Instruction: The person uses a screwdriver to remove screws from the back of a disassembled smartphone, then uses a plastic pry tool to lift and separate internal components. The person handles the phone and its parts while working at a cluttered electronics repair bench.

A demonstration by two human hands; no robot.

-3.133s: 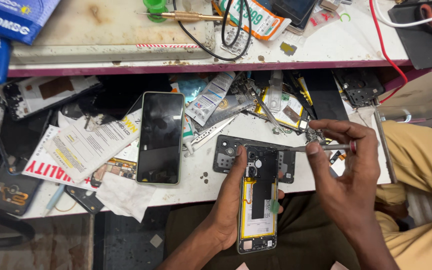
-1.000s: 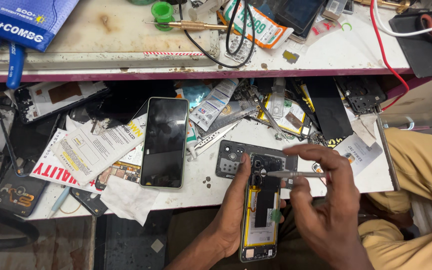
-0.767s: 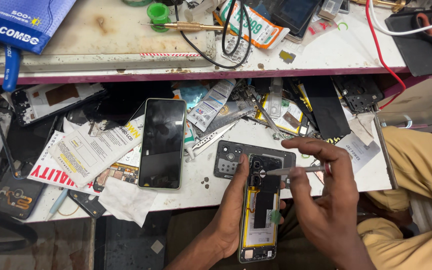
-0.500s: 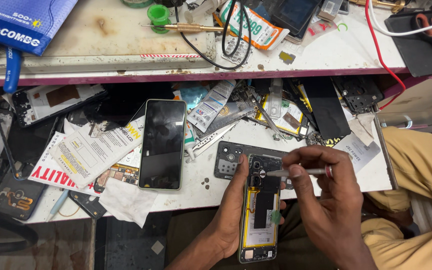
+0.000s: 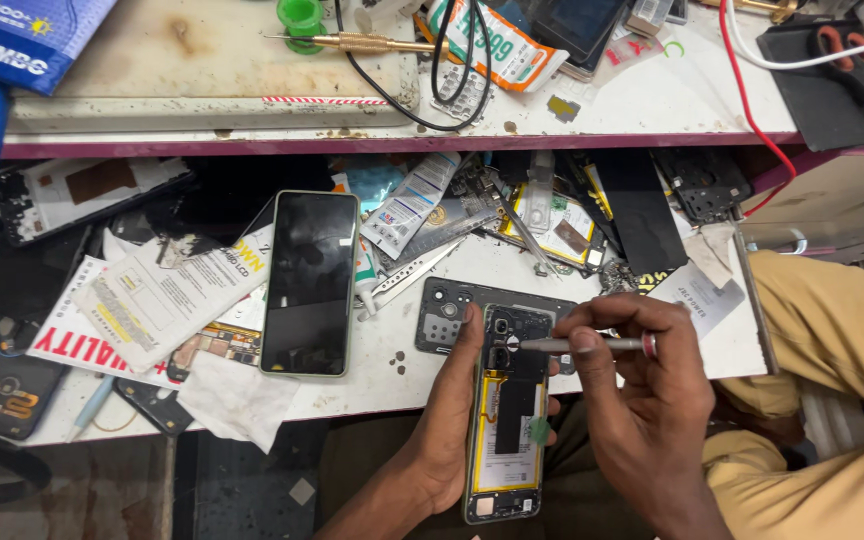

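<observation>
Under right hand (image 5: 642,400) — screwdriver (image 5: 577,345) tip on opened phone (image 5: 507,410), contact unclear.

A: Bright, even light from overhead; soft shadow under the scuffed white upper shelf (image 5: 592,105).

B: Sharp centre; faint glare on the black glass phone screen (image 5: 309,283) at nine o'clock, corners slightly stretched.

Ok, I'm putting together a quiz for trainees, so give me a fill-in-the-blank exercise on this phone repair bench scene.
1. The left hand holds an opened phone whose back cover is ____.
2. The right hand holds a slim ____ tool to the phone's upper end.
3. The intact phone lies with its dark screen facing ____.

Missing words: off; metal; up
</observation>
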